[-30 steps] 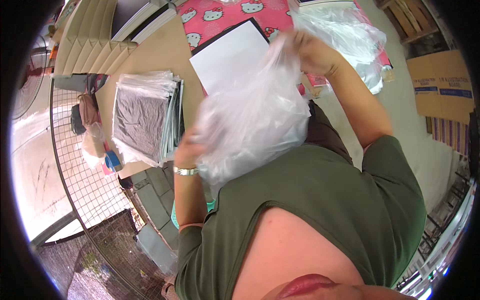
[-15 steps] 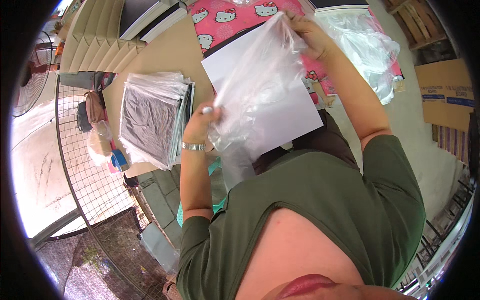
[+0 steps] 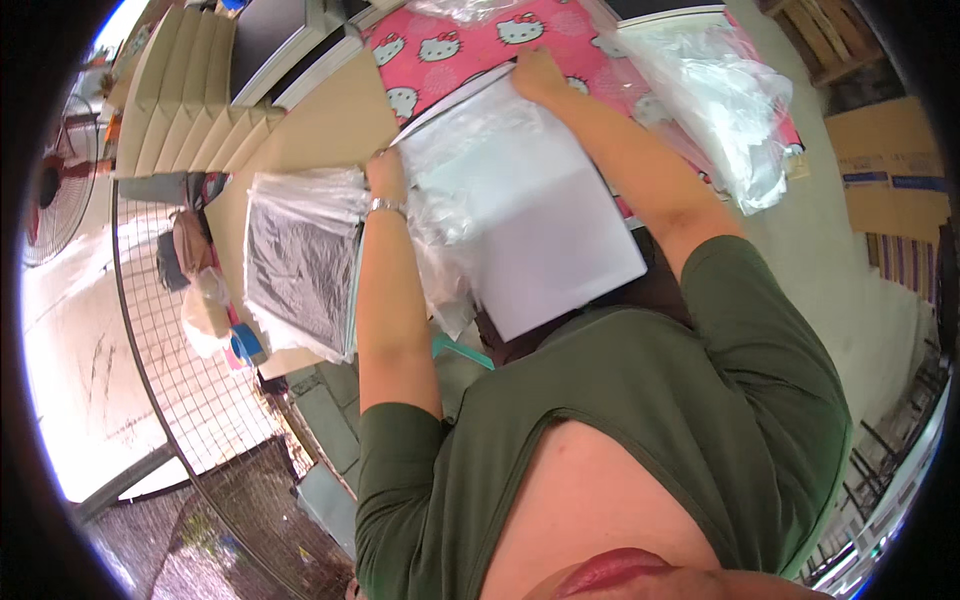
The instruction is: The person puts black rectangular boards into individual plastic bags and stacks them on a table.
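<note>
A white sheet-like board (image 3: 560, 230) with a dark far edge lies in front of me, its near end by my lap. A crumpled clear plastic bag (image 3: 440, 215) covers its left and far part. My left hand (image 3: 386, 178) is closed on the bag at the far left corner, with its fingertips partly hidden. My right hand (image 3: 538, 76) pinches the bag at the far right corner. To the left of my left wrist, a stack of plastic-wrapped dark flat pieces (image 3: 300, 250) rests on the table.
A pink cat-print covering (image 3: 455, 70) lies beneath the board. More loose clear plastic bags (image 3: 725, 110) are heaped at the right. Thick dark-covered blocks (image 3: 275, 45) and folded tan card (image 3: 185, 110) stand far left. A wire mesh (image 3: 180, 340) borders the left side.
Both hands have moved away from me to the board's far corners. The bag, lifted and stretched before, now lies lower over the board, whose near end has turned slightly.
</note>
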A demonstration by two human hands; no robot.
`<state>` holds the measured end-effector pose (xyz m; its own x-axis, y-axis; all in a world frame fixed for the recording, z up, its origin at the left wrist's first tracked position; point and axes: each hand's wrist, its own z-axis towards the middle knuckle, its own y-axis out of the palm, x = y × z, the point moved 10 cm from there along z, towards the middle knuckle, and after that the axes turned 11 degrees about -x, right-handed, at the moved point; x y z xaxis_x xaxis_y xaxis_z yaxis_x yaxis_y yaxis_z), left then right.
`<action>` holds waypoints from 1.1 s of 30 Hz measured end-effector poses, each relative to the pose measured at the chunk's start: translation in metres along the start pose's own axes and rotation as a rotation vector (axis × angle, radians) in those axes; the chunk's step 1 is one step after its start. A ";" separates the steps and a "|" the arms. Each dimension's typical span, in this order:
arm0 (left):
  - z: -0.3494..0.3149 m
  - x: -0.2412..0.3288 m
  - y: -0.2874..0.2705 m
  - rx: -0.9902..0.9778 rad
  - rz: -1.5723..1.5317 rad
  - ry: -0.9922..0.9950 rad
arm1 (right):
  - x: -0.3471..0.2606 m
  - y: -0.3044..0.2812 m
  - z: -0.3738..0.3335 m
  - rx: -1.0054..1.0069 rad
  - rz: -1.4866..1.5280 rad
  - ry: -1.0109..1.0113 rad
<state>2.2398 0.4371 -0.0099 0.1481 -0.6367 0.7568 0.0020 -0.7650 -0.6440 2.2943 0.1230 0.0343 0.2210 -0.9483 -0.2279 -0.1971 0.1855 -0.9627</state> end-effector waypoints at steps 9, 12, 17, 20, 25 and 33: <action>-0.044 0.123 -0.015 -0.298 -0.395 -0.292 | 0.047 -0.067 -0.019 0.058 0.299 0.058; -0.042 0.164 0.011 -0.340 -0.271 -0.242 | 0.080 -0.053 -0.025 0.016 -0.041 0.059; -0.051 0.159 -0.044 -0.171 -0.016 -0.037 | 0.062 -0.082 -0.081 -0.239 0.770 0.132; -0.080 0.231 -0.071 0.043 -0.014 0.196 | 0.061 -0.116 -0.152 -0.222 1.422 0.091; -0.156 0.320 -0.171 0.249 0.058 0.397 | 0.015 -0.271 -0.222 0.120 1.429 0.045; -0.215 0.272 -0.258 0.405 -0.070 0.071 | -0.060 -0.298 -0.231 -0.123 1.506 -0.381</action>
<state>2.0670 0.4403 0.3862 0.0650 -0.6003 0.7971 0.4009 -0.7158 -0.5718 2.1189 0.0654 0.3684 -0.0281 0.2083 -0.9777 -0.5215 0.8313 0.1922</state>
